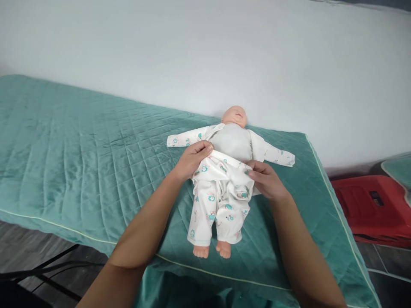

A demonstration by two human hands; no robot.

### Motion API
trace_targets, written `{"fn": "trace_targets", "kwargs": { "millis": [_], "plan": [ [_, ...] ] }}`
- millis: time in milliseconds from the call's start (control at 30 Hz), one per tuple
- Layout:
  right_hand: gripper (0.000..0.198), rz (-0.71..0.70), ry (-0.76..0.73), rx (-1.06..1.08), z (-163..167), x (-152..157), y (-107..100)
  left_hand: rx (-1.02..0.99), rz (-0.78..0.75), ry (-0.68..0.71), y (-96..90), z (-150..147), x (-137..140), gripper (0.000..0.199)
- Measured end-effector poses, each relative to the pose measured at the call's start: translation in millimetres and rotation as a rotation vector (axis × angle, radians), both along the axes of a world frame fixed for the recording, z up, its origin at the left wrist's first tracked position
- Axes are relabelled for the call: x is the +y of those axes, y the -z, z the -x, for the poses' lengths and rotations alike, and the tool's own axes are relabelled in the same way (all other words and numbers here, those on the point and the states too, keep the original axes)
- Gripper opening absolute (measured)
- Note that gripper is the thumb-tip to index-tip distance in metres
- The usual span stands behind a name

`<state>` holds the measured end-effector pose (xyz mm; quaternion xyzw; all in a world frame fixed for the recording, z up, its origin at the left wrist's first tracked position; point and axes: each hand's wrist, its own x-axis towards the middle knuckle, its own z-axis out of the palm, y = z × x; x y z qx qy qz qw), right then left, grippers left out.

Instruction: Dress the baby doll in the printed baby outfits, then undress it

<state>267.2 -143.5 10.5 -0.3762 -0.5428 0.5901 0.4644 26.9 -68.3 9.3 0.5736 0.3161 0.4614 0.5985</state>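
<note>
A baby doll (234, 116) lies on its back, head toward the wall and bare feet toward me. It wears a white printed top (278, 155) that lies open over a pale grey torso, both sleeves spread out sideways. Matching white printed trousers (201, 205) cover its legs. My left hand (196, 158) pinches the trousers' waistband at the left side, thumb on top. At the right end of the same waistband, my right hand (266, 177) is closed on the fabric. The waistband is stretched between them across the doll's belly.
A green quilted cover (96, 162) with pale piping lies under the doll, its back edge against a white wall (192, 51). A red plastic object (372, 209) stands on the floor at the right. Black metal bars (48, 265) show at the lower left.
</note>
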Motion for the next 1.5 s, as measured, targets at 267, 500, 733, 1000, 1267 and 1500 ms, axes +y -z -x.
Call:
{"fn": "trace_targets", "kwargs": {
  "millis": [267,500,733,1000,1267,1500],
  "plan": [
    [0.042,0.124,0.228,0.033,-19.9,5.2,7.9,-0.218,0.194,-0.122,5.7,8.1,20.4,0.041],
    [0.029,0.027,0.329,0.171,-15.7,11.3,4.0,0.195,-0.067,0.030,12.6,15.9,24.7,0.029],
    [0.023,-0.063,0.423,0.026,-4.3,22.5,27.6,0.503,-0.314,0.202,5.0,23.6,27.5,0.033],
    [0.016,-0.188,0.579,-0.175,3.5,18.8,30.8,0.585,-0.306,0.244,-0.4,26.0,26.2,0.034],
    [0.019,-0.161,0.619,-0.184,7.1,15.6,33.3,0.475,-0.363,-0.335,24.9,17.2,39.0,0.021],
    [0.020,-0.125,0.581,-0.168,6.0,13.6,31.3,0.566,-0.246,-0.324,43.0,11.2,58.8,0.027]
  ]
}}
